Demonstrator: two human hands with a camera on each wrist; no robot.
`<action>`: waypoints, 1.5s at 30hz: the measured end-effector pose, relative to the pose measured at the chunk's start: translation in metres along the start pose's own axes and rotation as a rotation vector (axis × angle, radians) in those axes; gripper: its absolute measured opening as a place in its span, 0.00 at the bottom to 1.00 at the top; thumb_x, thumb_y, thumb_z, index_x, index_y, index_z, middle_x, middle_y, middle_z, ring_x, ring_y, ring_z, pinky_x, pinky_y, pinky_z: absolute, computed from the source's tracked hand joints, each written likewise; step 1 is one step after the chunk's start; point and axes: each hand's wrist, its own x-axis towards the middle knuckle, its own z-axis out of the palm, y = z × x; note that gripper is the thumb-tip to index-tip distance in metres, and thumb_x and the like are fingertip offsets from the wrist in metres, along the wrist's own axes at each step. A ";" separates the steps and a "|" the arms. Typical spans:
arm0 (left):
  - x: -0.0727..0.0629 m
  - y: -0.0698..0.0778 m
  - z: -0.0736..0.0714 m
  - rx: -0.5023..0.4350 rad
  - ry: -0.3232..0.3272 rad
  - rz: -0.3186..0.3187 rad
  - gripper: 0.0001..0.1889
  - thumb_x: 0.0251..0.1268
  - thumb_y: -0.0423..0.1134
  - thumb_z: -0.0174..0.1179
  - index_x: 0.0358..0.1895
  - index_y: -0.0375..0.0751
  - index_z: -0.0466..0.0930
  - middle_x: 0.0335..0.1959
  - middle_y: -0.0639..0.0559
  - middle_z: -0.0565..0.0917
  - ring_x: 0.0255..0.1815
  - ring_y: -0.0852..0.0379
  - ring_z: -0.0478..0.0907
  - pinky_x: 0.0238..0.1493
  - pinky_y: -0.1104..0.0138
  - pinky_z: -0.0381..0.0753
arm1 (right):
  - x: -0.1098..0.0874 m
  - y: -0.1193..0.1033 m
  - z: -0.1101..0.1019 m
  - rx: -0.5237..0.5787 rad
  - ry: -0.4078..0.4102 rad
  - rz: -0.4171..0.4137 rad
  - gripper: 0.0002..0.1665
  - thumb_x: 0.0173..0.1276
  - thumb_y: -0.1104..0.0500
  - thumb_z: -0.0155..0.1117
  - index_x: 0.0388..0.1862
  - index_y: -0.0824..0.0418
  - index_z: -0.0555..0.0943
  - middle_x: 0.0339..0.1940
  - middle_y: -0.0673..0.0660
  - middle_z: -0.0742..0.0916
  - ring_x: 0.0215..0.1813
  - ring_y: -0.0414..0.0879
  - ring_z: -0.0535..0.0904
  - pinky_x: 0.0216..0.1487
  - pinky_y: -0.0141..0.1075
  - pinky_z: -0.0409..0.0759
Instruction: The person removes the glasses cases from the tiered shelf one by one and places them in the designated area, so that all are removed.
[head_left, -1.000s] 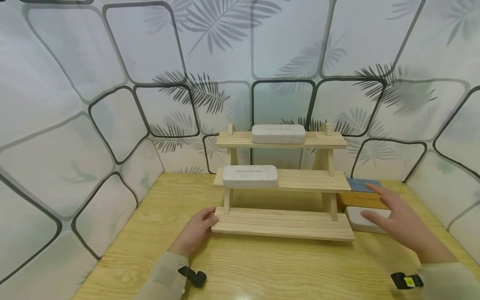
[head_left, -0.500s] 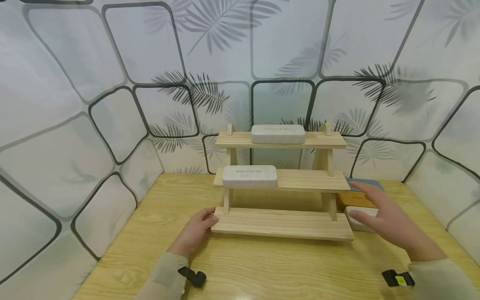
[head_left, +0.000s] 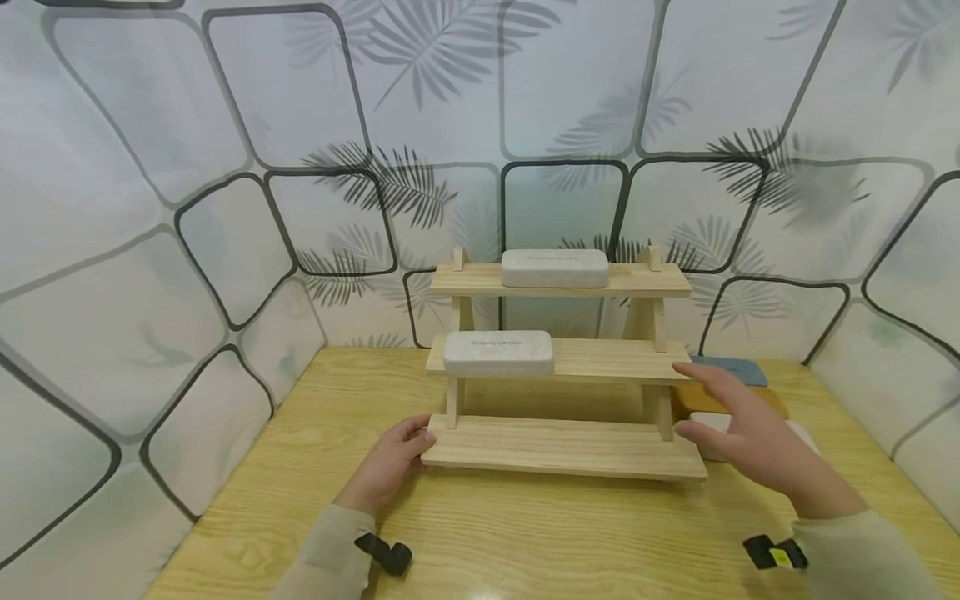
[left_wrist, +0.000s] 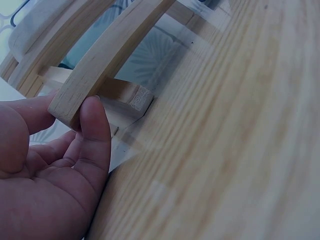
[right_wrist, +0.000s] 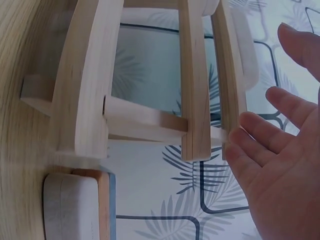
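A three-tier wooden display stand (head_left: 562,446) is on the table in the head view. My left hand (head_left: 386,467) grips the left end of its lowest board, and the left wrist view shows thumb and finger on either side of that board (left_wrist: 75,100). My right hand (head_left: 757,442) is held beside the stand's right end with fingers spread and nothing in them; a fingertip overlaps the middle board in the head view. One white oblong case (head_left: 555,268) lies on the top tier. Another white case (head_left: 498,352), with small lettering, lies at the left of the middle tier.
Right of the stand, partly behind my right hand, a blue case (head_left: 731,369), an orange case (head_left: 772,402) and a white case (right_wrist: 70,205) lie in a row on the table. Patterned sheeting (head_left: 442,100) walls the table (head_left: 300,408) at the back and sides.
My right hand has moved left, away from over the coloured cases to the stand's right end. My left hand and the cases on the stand stay as they were.
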 end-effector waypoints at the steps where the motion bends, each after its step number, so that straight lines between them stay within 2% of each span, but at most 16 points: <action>1: 0.000 0.000 0.000 0.003 0.001 0.002 0.28 0.79 0.40 0.55 0.74 0.29 0.63 0.60 0.35 0.76 0.55 0.46 0.79 0.49 0.61 0.81 | 0.001 -0.002 0.001 0.006 -0.002 -0.002 0.46 0.73 0.51 0.68 0.82 0.52 0.57 0.79 0.66 0.62 0.73 0.71 0.60 0.57 0.72 0.65; 12: 0.001 0.000 0.000 0.005 0.005 0.004 0.27 0.79 0.40 0.55 0.73 0.29 0.64 0.59 0.36 0.77 0.53 0.47 0.79 0.47 0.61 0.81 | 0.011 -0.011 0.012 0.030 -0.006 -0.040 0.45 0.71 0.51 0.70 0.82 0.46 0.59 0.79 0.62 0.64 0.74 0.69 0.59 0.61 0.72 0.63; 24: 0.001 -0.001 -0.001 0.001 -0.004 0.006 0.29 0.79 0.41 0.56 0.74 0.29 0.62 0.59 0.36 0.77 0.53 0.48 0.79 0.47 0.61 0.81 | 0.023 -0.017 0.023 0.043 -0.013 -0.070 0.44 0.72 0.48 0.69 0.81 0.51 0.59 0.78 0.59 0.66 0.76 0.66 0.59 0.63 0.69 0.64; 37: 0.000 0.001 0.000 0.003 -0.013 0.005 0.28 0.80 0.41 0.54 0.74 0.29 0.62 0.61 0.35 0.76 0.55 0.47 0.79 0.50 0.61 0.81 | 0.042 -0.022 0.034 0.032 -0.026 -0.076 0.46 0.72 0.44 0.68 0.82 0.52 0.59 0.78 0.60 0.65 0.76 0.64 0.59 0.65 0.68 0.63; 45: 0.000 0.002 0.000 0.005 -0.007 -0.001 0.28 0.80 0.41 0.55 0.74 0.30 0.62 0.61 0.36 0.76 0.56 0.46 0.79 0.51 0.60 0.80 | 0.055 -0.028 0.039 0.049 -0.027 -0.083 0.46 0.71 0.43 0.68 0.81 0.50 0.60 0.79 0.57 0.65 0.76 0.62 0.61 0.67 0.65 0.63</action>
